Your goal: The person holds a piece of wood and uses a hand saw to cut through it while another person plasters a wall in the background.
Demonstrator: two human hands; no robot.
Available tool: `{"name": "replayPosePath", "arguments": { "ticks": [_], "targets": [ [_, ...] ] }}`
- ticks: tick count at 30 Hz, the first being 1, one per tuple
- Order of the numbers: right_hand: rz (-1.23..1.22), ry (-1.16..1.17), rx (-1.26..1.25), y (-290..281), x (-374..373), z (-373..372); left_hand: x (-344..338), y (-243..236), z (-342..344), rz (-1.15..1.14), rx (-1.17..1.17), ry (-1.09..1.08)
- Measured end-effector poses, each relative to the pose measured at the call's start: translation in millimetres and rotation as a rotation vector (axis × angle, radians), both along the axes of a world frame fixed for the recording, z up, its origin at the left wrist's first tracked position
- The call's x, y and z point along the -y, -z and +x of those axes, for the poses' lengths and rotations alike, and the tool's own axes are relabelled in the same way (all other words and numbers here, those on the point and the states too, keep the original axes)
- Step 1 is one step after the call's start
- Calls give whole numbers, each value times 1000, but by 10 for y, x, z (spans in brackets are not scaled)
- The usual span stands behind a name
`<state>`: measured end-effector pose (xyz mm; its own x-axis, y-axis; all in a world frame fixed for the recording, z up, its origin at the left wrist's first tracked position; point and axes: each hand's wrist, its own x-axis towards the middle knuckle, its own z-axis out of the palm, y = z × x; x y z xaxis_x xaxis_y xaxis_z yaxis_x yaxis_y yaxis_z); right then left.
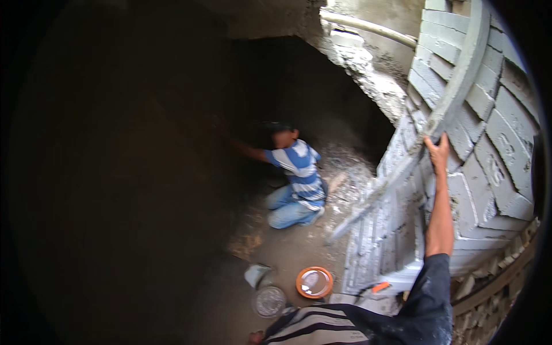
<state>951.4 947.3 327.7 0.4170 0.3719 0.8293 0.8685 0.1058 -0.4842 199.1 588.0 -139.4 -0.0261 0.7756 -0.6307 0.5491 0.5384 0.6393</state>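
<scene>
"What does the right hand have hold of?"

"A long grey bar, on the right side of the scene. The thumb and a finger stand a little apart at its near edge, gripping it; how far the other fingers close behind it, I can't tell."

"And how does the bar lie?"

"Slantwise, in front of stacked grey blocks. One end runs off to the far right, the other comes down toward the middle. It looks curved in this view."

"Where's the left hand?"

"Only a bit shows, at the near edge, left of the striped shirt. I can't tell how open it is, or whether it has anything. A round grey pan is the closest thing to it."

"What's around that?"

"A pale container just beyond the pan, and an orange tub to the right. Farther right, near the foot of the blocks, there's a small orange object, too small to make out."

"Anyone else?"

"A co-worker in blue and white kneels farther off, one arm stretched left into the dark. Rubble lies to the right of them."
</scene>
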Motion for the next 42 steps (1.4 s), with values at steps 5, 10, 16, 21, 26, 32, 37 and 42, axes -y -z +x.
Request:
{"name": "replayPosePath", "arguments": {
  "ticks": [5, 10, 16, 21, 26, 32, 37, 42],
  "targets": [
    [106, 104, -189, 14, 98, -50, -457, -80, 3, 42, -18, 45],
    [177, 197, -236, 936, 124, -1471, -349, 5, -145, 5, -70, 59],
    [-1504, -815, -64, 4857, 2056, -2449, -875, 344, 121, 42, -186, 419],
    [-2046, -744, -821, 4562, 2922, -3093, -484, 350, -338, 335, -345, 646],
    [-1863, -705, -1518, 4111, 3414, -3268, -397, 312, -563, 62, -182, 548],
    [-1439, -526, -2277, 3680, 3843, -3428, -810, 524, -593, 19, -121, 770],
    [-1338, -515, -1389, 3699, 4011, -3449, -1228, 434, -335, 35, 50, 613],
    [-1206, -134, -872, 4584, 4095, -2489, -1626, 125, 98, -335, 138, 89]
  ]
}}
